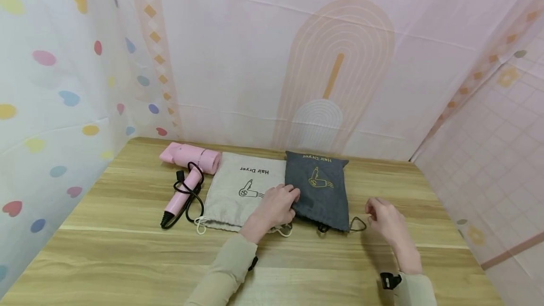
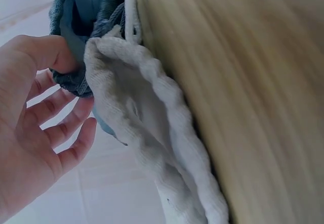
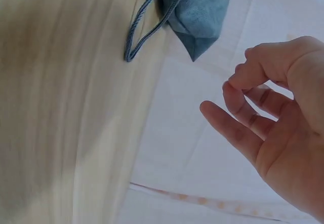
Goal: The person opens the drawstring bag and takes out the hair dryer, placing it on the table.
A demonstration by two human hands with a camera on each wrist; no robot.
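Note:
A dark grey drawstring bag [image 1: 316, 192] lies on the table with a gold hair dryer drawing and lettering. My left hand [image 1: 278, 205] pinches the left edge of its mouth between thumb and fingers, seen closer in the left wrist view. A smooth rounded object [image 2: 87, 4] shows inside that mouth; its kind is hard to tell. Beside it lies a light grey drawstring bag [image 1: 229, 181], its mouth partly open, under my left wrist. My right hand [image 1: 386, 218] hovers right of the dark bag, fingers loosely curled and holding nothing, near its drawstring loop [image 3: 132, 44].
A pink hair dryer [image 1: 193, 157] with a black cord [image 1: 193, 195] wound about its handle lies left of the light bag. The wooden table [image 1: 127, 259] meets patterned cloth walls [image 1: 238, 60] at the back and sides.

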